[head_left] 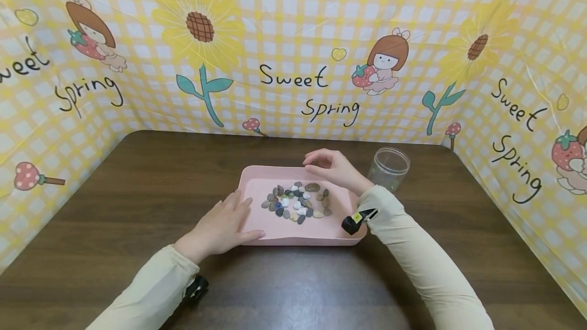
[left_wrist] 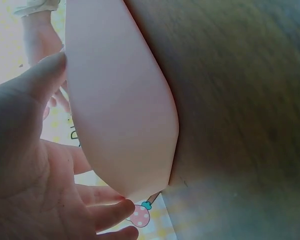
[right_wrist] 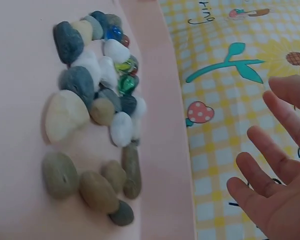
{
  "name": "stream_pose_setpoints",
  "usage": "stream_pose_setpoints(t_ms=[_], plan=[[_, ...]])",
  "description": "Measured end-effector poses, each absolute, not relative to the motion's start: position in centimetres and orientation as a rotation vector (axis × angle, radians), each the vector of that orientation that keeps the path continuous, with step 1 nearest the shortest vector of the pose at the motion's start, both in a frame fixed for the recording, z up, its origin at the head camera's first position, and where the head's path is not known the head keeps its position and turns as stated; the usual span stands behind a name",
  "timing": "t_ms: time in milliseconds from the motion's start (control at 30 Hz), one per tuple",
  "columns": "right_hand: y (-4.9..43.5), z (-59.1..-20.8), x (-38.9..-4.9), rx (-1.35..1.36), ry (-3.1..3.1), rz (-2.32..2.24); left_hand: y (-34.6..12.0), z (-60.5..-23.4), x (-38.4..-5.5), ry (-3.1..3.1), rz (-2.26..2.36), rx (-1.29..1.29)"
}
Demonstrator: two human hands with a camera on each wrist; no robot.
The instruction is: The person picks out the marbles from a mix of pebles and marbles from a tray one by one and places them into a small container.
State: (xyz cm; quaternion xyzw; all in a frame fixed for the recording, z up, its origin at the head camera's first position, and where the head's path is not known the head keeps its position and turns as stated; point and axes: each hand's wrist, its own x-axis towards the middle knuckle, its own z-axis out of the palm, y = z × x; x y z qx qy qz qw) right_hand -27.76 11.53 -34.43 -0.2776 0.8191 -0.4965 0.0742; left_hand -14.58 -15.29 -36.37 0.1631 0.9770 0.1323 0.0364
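Note:
A shallow pink tray (head_left: 257, 185) sits on the table with a cluster of pebbles (right_wrist: 67, 120) in grey, white and tan on its floor. Among them lie a few glass marbles, one blue (right_wrist: 113, 33) and one green (right_wrist: 126, 84). My left hand (head_left: 220, 225) rests at the tray's left edge, fingers spread and thumb by the front rim. In the left wrist view the thumb and fingertips touch the tray's outer wall (left_wrist: 120, 100). Above the tray's back right rim hovers my right hand (head_left: 337, 168), fingers loosely bent, with nothing visible in it.
Behind my right wrist stands a clear, lidless jar (head_left: 390, 166), just off the tray's back right corner. The dark wooden table (head_left: 183, 162) ends at a yellow checked cloth backdrop (head_left: 293, 29) on the back and both sides.

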Motion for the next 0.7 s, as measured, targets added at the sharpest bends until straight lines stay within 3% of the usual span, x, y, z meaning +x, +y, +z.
stream_pose_setpoints(t_ms=[700], plan=[[9.3,-37.1,-28.5,-0.86,2.418,-1.223,-15.2,-36.2,-14.5,2.987,0.423,0.509]])
